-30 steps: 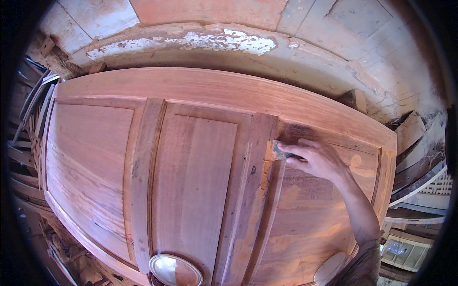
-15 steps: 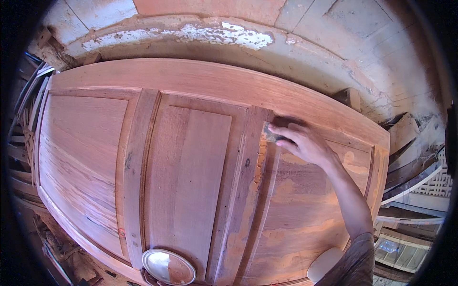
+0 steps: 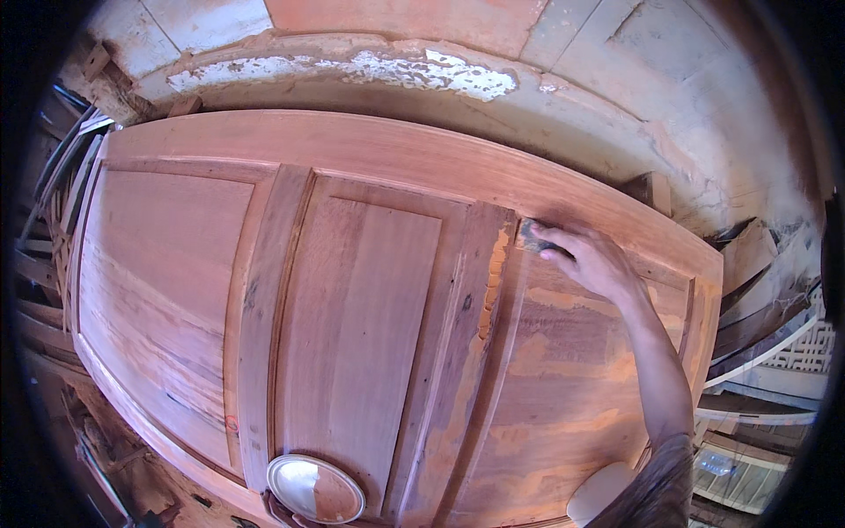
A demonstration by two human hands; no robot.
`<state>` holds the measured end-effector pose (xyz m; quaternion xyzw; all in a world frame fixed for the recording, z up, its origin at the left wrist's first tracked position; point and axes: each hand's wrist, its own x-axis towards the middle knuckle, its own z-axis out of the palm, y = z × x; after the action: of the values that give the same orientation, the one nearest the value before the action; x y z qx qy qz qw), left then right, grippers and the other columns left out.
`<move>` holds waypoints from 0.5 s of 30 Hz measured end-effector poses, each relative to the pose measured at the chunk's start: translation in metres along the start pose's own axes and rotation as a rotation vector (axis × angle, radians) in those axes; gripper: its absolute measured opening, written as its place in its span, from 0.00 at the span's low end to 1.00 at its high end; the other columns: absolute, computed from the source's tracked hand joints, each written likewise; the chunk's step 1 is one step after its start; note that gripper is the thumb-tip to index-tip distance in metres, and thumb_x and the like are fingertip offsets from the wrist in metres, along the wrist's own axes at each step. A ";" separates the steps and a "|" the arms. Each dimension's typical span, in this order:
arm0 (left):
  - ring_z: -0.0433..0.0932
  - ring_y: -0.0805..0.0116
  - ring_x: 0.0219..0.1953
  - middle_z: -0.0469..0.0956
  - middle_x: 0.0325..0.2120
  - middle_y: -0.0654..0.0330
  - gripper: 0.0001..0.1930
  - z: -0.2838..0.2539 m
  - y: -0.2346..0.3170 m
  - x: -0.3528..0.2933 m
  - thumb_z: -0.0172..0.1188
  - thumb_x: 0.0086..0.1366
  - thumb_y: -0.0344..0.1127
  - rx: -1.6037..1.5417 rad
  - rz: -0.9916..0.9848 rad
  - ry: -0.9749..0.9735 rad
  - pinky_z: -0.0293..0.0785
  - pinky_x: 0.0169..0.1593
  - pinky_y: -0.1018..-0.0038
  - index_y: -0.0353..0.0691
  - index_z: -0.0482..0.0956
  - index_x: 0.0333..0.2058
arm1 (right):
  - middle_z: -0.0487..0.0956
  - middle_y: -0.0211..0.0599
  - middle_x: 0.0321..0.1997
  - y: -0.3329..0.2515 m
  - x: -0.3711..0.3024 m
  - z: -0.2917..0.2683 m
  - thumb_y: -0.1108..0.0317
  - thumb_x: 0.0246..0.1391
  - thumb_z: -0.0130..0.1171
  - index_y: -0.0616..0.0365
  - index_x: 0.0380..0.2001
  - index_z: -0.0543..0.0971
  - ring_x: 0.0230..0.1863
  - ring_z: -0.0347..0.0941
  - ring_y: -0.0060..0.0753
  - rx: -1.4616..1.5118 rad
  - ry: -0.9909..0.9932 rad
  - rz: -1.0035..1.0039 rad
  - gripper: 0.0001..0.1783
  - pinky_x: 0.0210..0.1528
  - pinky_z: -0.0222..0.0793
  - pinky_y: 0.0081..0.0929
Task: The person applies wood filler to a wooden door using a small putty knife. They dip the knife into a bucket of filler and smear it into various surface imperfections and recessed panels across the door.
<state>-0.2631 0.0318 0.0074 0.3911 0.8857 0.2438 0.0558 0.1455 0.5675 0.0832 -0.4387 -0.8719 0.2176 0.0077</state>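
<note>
A large panelled wooden door [image 3: 370, 308] lies in front of me. My right hand [image 3: 597, 264] pinches a small, flat, dark-and-tan scraper [image 3: 530, 235] against it, near the upper end of a cross rail, beside the right panel. A thick, ridged strip of orange wood filler [image 3: 495, 277] runs down that rail, left of the scraper. At the bottom edge my left hand [image 3: 280, 512], mostly hidden, grips a round white lid [image 3: 283, 473] from below. Reddish-orange filler [image 3: 339, 502] covers the right part of the lid.
Smeared filler patches mark the right panel [image 3: 563, 370]. A pale rounded object [image 3: 597, 495] sits beside my right sleeve. Behind the door stands a wall [image 3: 378, 75] with peeling white paint. Wooden strips [image 3: 44, 308] lie at the left; boards and curved pieces [image 3: 766, 326] crowd the right.
My right hand has moved the scraper slightly right, off the filler strip toward the panel's corner. The view has shifted a little; the left hand still holds the lid.
</note>
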 end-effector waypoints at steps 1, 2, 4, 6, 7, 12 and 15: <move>0.61 0.38 0.65 0.63 0.62 0.36 0.39 0.000 0.000 -0.001 0.36 0.73 0.62 0.002 0.000 -0.001 0.55 0.68 0.43 0.26 0.65 0.60 | 0.81 0.46 0.44 0.000 -0.004 0.000 0.55 0.66 0.56 0.40 0.64 0.73 0.42 0.78 0.51 0.023 0.052 0.026 0.24 0.46 0.74 0.45; 0.61 0.38 0.65 0.63 0.62 0.36 0.39 -0.001 0.001 -0.001 0.36 0.73 0.62 0.003 0.001 0.003 0.55 0.68 0.43 0.26 0.65 0.60 | 0.81 0.48 0.46 0.000 -0.005 -0.002 0.56 0.67 0.54 0.41 0.64 0.72 0.44 0.78 0.54 0.047 0.109 0.049 0.23 0.48 0.74 0.47; 0.61 0.38 0.65 0.63 0.62 0.36 0.39 -0.005 -0.001 -0.004 0.36 0.73 0.62 0.010 -0.001 0.005 0.55 0.68 0.43 0.26 0.65 0.60 | 0.80 0.49 0.50 -0.027 0.009 -0.014 0.57 0.68 0.53 0.45 0.64 0.72 0.49 0.77 0.54 0.045 0.036 0.144 0.23 0.51 0.73 0.47; 0.61 0.38 0.65 0.63 0.62 0.36 0.39 -0.008 -0.003 -0.006 0.36 0.73 0.62 0.010 0.005 0.006 0.55 0.68 0.43 0.26 0.65 0.60 | 0.79 0.53 0.53 -0.053 0.027 -0.020 0.60 0.69 0.50 0.50 0.64 0.71 0.53 0.75 0.58 -0.004 -0.036 0.262 0.22 0.56 0.71 0.48; 0.61 0.38 0.65 0.63 0.62 0.36 0.39 -0.007 -0.003 -0.009 0.36 0.73 0.62 0.007 0.012 0.006 0.55 0.68 0.43 0.26 0.65 0.60 | 0.79 0.53 0.53 -0.059 0.036 -0.023 0.60 0.69 0.50 0.50 0.64 0.71 0.53 0.75 0.58 -0.008 -0.029 0.269 0.22 0.56 0.71 0.48; 0.61 0.38 0.65 0.63 0.62 0.36 0.39 -0.014 -0.007 -0.018 0.36 0.73 0.62 0.002 0.018 -0.003 0.55 0.68 0.43 0.26 0.66 0.60 | 0.79 0.60 0.50 -0.076 0.046 -0.005 0.66 0.67 0.48 0.57 0.61 0.72 0.53 0.76 0.59 0.007 -0.200 0.366 0.21 0.57 0.70 0.50; 0.61 0.38 0.65 0.63 0.62 0.36 0.39 -0.021 -0.010 -0.028 0.36 0.73 0.62 0.002 0.029 -0.006 0.55 0.68 0.43 0.26 0.66 0.60 | 0.81 0.61 0.43 -0.075 0.019 0.025 0.67 0.66 0.47 0.60 0.60 0.72 0.48 0.78 0.59 -0.039 0.011 0.269 0.21 0.52 0.73 0.52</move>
<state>-0.2572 -0.0022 0.0188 0.4044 0.8802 0.2425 0.0544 0.0711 0.5340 0.0866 -0.5528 -0.8092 0.1972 -0.0251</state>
